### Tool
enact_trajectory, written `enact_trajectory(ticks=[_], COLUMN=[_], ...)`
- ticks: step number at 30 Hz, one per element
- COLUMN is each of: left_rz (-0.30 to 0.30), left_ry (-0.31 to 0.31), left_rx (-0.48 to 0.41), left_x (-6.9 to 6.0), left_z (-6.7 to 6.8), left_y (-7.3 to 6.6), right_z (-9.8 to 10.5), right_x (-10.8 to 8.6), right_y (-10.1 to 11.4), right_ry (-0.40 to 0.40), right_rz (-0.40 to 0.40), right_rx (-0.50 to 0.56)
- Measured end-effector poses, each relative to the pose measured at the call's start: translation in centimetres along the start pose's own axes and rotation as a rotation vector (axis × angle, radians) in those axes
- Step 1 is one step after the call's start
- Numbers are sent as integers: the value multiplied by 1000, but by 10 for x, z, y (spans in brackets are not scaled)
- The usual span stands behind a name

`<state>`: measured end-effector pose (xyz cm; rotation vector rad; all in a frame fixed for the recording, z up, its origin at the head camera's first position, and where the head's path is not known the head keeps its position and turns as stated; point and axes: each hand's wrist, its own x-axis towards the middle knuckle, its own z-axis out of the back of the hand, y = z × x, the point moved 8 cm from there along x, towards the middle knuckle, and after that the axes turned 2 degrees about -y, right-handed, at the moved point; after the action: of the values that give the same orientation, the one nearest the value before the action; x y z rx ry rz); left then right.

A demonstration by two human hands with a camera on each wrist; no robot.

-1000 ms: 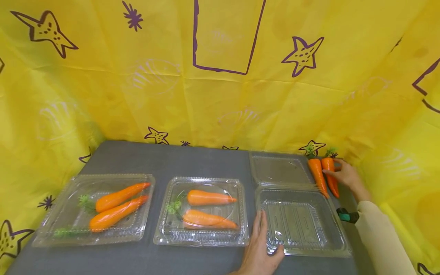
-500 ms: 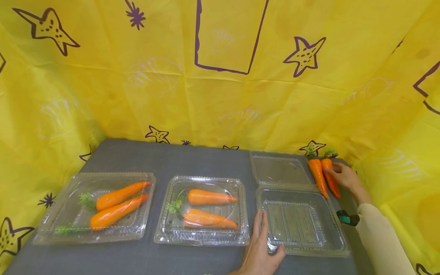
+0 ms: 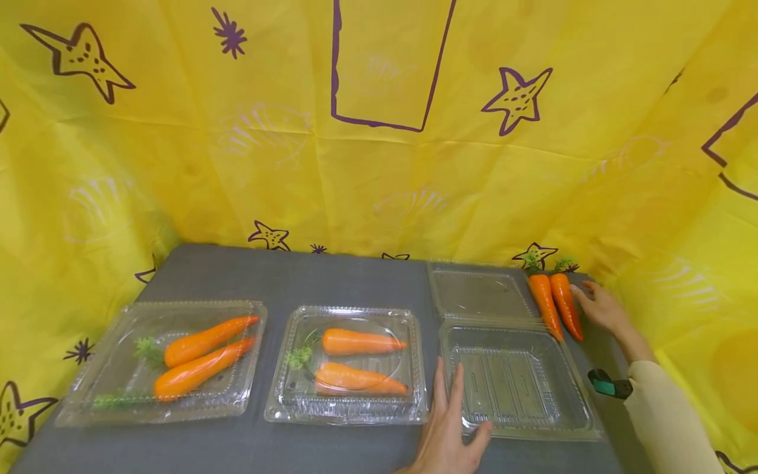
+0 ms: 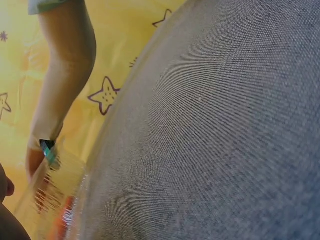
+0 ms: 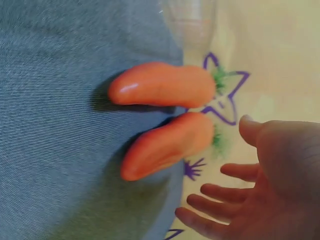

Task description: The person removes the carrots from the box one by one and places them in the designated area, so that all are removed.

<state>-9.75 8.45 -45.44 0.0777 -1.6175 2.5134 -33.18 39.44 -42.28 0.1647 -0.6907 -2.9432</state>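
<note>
Beside two orange carrots with green tops, the left one (image 3: 546,304) and the right one (image 3: 566,306), my right hand (image 3: 605,311) stays a little apart, its fingers spread; the right wrist view shows the same carrots (image 5: 162,85) and the hand (image 5: 270,185) holding nothing. An open clear container (image 3: 509,382) lies with its lid (image 3: 482,294) folded back towards the wall. My left hand (image 3: 447,431) rests at the container's left edge, fingers extended. In the left wrist view only part of that hand shows at the lower left.
Left of my left hand is a closed clear container (image 3: 278,395) with two carrots (image 3: 358,341) inside. Further left, another closed one (image 3: 127,329) holds two carrots (image 3: 204,342). Yellow patterned cloth (image 3: 367,178) stands behind the grey table (image 3: 331,280).
My right hand has let go of the right carrot and drawn back to the right, fingers apart. The left hand's fingers have spread a little. The containers have stayed put.
</note>
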Motion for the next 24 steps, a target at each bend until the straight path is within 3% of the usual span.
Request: enact_trajectory(ticks=[3,9,12,18,24], left_rz=[-63,-304,-360,-375,-382], left_ry=[-25,-126,-148,-113,24], left_rx=[76,308,386,341,244], left_x=[-3,-13,-18,-25,-22], left_z=[2,4,4,10,21], left_y=[-6,-25,-33,-47,-58], right_z=[7,18,21,23,22], right_x=[-4,-12,-17,-27,-39], right_y=[9,29,42,77,108], right_ry=[-20,-34,-44,-61,-94], right_rz=[28,57,78,151,204], right_rx=[6,19,16,8,-25])
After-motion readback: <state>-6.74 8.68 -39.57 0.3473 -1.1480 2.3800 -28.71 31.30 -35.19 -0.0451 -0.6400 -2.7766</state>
